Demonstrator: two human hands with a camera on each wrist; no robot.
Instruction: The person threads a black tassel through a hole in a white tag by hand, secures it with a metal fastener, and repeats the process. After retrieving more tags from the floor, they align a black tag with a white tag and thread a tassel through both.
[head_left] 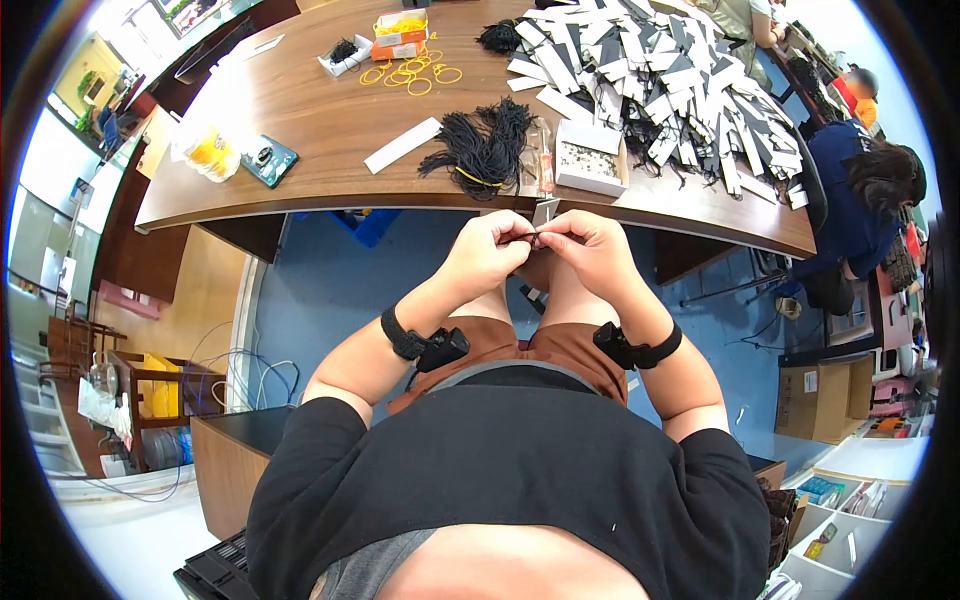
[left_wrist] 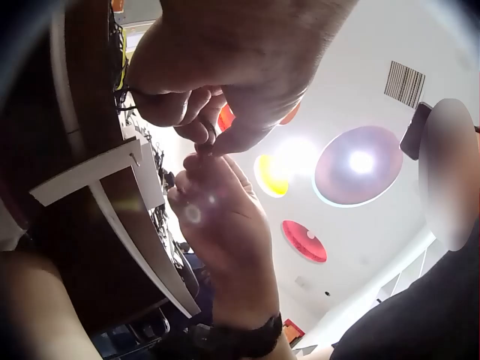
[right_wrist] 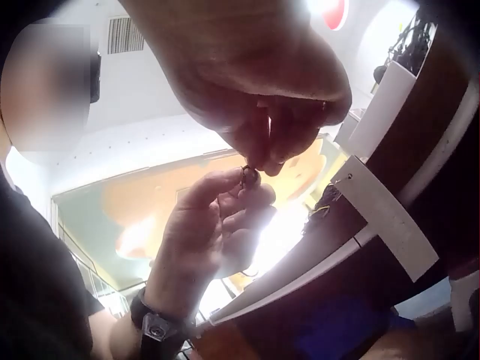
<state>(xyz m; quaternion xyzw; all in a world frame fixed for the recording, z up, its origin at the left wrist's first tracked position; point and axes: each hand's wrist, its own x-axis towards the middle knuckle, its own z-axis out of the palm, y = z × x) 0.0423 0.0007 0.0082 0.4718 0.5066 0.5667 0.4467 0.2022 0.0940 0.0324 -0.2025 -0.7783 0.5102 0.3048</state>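
Fingertips of the left hand and the right hand met in a tight pinch on a thin black cord. Both hands were curled closed on it, just off the near edge of the wooden desk and above the lap. In the right wrist view the cord ended in a small dark loop held between the two pinches. What else it joined could not be told.

The work looked like fine handling of that loop. It would likely go best with each pinch close to the loop, the knuckles braced against each other, and only short pulls so the cord did not slip out.

A white tag overhung the desk's near edge just above the knuckles, so lifting the hands risked brushing it. Below that edge, toward the knees, lay free room to draw the cord out. On the desk, just behind the edge, sat a bundle of black cords and a small white box. A heap of white tags lay farther back.
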